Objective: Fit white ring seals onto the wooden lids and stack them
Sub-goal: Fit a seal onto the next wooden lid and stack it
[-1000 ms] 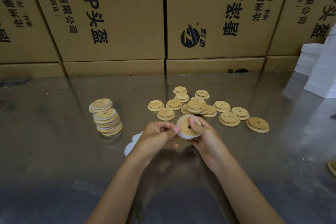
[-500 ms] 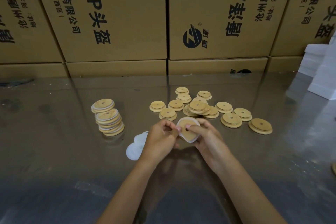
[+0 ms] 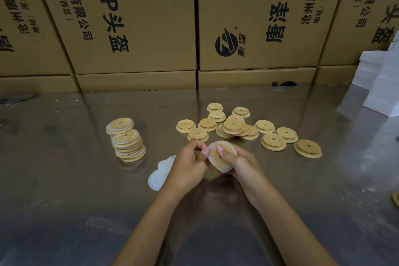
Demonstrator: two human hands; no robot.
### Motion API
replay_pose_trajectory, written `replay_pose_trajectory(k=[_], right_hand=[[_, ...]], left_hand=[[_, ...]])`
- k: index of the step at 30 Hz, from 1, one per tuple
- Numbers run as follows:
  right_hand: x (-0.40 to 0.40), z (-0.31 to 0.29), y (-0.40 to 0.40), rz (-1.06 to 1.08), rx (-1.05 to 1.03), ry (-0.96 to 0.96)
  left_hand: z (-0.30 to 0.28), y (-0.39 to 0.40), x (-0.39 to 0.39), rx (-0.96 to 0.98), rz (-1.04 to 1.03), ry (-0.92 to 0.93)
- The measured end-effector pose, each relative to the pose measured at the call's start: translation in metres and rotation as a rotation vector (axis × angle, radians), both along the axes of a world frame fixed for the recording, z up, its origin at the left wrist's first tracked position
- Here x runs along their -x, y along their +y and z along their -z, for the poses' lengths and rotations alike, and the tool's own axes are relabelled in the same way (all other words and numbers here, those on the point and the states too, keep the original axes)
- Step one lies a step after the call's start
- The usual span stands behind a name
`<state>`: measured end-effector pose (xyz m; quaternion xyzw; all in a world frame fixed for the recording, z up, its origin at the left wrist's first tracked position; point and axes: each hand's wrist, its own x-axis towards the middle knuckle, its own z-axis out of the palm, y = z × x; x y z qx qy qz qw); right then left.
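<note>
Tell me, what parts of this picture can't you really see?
- Head view: the white ring seals lie partly behind the left hand, so their number is unclear.
- The held wooden lid is partly covered by the right hand; whether its seal sits fully on can't be told.
- A round thing is cut off by the right edge.
- The stack of finished lids leans; its count is too small to read.

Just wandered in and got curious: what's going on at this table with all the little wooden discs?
A person is fitting a white ring seal around a wooden lid, held up between the left hand and right hand. Finished lids sit in a leaning stack to the left, spare seals lie by the left hand, and the loose lids wait beyond.
</note>
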<state>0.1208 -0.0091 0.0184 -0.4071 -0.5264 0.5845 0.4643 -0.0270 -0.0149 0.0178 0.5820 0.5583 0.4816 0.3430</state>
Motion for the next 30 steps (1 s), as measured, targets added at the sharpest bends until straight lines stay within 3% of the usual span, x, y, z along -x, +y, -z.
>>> replay_pose_trajectory(k=[6,12,18,30], right_hand=[[-0.004,-0.002,0.001,-0.011,0.023,0.039],[-0.006,0.001,0.006,0.009,0.153,0.255],[-0.007,-0.003,0.008,0.044,0.217,0.398],[-0.007,-0.007,0.006,-0.022,0.137,0.234]], left_hand=[[0.000,0.003,0.006,0.083,0.002,-0.027],[-0.002,-0.002,0.000,0.082,0.054,0.045],[-0.006,-0.008,-0.009,0.124,0.112,-0.047],[-0.009,-0.006,-0.007,0.045,-0.026,-0.227]])
